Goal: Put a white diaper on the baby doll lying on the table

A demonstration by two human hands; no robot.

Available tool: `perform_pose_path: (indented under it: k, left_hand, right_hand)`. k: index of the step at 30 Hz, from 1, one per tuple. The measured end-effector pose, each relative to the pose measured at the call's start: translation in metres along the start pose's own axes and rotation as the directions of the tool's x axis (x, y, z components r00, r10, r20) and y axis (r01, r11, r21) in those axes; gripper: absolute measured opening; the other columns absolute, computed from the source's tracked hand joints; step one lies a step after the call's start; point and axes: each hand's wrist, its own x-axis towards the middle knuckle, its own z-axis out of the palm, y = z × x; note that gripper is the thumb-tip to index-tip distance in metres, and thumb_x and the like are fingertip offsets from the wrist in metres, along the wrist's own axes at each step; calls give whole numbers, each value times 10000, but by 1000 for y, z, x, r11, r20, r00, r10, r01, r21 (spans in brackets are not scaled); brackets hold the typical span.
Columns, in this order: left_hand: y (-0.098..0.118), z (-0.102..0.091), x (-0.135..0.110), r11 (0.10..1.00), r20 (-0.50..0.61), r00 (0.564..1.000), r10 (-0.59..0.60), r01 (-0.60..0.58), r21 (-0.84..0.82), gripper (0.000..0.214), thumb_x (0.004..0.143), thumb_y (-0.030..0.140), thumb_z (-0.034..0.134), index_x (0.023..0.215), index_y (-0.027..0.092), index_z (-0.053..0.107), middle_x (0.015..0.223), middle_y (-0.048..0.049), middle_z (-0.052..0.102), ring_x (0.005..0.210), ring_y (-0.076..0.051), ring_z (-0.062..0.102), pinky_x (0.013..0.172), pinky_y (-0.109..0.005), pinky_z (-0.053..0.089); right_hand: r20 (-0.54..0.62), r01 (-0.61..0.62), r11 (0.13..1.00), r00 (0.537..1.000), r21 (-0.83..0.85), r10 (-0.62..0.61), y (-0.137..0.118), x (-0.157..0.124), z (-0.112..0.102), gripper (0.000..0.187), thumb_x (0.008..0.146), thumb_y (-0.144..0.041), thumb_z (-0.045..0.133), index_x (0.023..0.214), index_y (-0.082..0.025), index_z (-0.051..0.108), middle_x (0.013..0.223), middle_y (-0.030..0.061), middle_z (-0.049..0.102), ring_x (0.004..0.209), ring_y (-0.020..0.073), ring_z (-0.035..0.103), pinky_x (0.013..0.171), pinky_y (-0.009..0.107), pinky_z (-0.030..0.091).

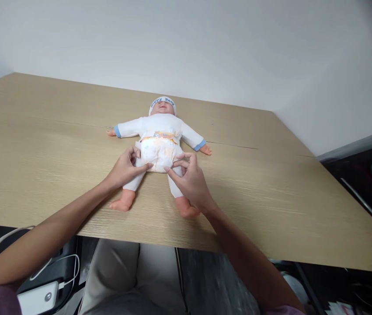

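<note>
A baby doll [130, 128] in white clothes with blue cuffs and a lettered cap lies on its back, arms and legs spread. Around its hips is a white diaper [158, 153] with an orange printed waistband. My left hand [128, 166] grips the diaper's edge by one leg, its thumb along the leg opening and its fingers curled at the side. At the opposite leg opening, my right hand [187, 175] pinches the diaper's edge between thumb and fingers. Some fingertips are hidden behind the diaper and the doll's legs.
The doll rests on a wide wooden table [57, 162] with a thin seam across it. A pale wall [186, 48] stands behind. Below the front edge at left is a white power bank [38, 299] with a cable. Dark objects [363, 175] stand beyond the right edge.
</note>
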Motion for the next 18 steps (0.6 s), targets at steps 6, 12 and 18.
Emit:
perform_pose_path:
  k: [6, 12, 18]
  left_hand:
    - [-5, -1, -3, 997, -38, 996, -77, 76, -27, 616, 747, 494, 1050, 1108, 225, 631, 1009, -19, 724, 917, -208, 675, 820, -333, 475]
    - [14, -4, -7, 990, 72, 997, -4, -6, 139, 455, 925, 589, 907, 1147, 198, 836, 1110, -66, 841, 988, -260, 730, 862, -369, 504]
    - [20, -6, -1, 972, 191, 964, -185, 207, -107, 479, 892, 589, 922, 1157, 194, 865, 1174, -96, 861, 1050, -282, 756, 917, -395, 545]
  right_hand:
    - [16, 44, 991, 999, -123, -42, -5, -1, -5, 343, 987, -608, 778, 982, -271, 716, 1112, 79, 876, 940, 284, 769, 952, 461, 565]
    - [19, 33, 982, 999, -185, -29, -10, -5, -7, 275, 992, -555, 795, 1005, -282, 765, 1086, 46, 891, 881, 272, 778, 902, 442, 562]
    - [-19, -61, 979, 998, -196, 58, -14, -8, -11, 332, 952, -605, 845, 944, -284, 761, 1125, 41, 893, 804, 258, 781, 824, 423, 553]
